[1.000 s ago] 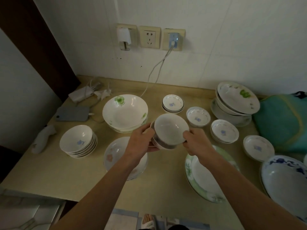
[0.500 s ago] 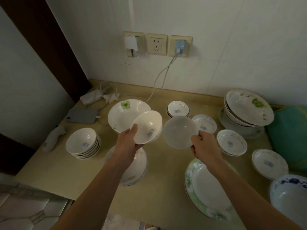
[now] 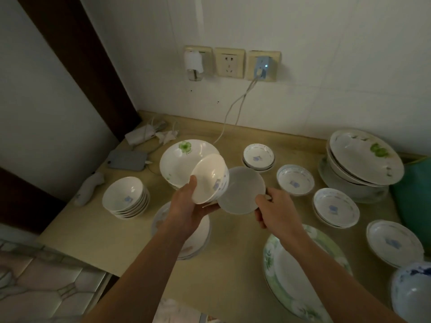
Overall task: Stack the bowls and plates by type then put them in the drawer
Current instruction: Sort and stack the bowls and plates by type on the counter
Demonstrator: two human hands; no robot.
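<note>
Left hand (image 3: 190, 207) grips a tilted white bowl (image 3: 210, 178); right hand (image 3: 276, 212) pinches a frosted bowl (image 3: 242, 191) just right of it, rims touching.

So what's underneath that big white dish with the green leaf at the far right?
The large white dish with the green leaf print tilts atop at least one similar dish, on a wider pale bowl. Anything inside that bowl is hidden by the dishes above.
</note>
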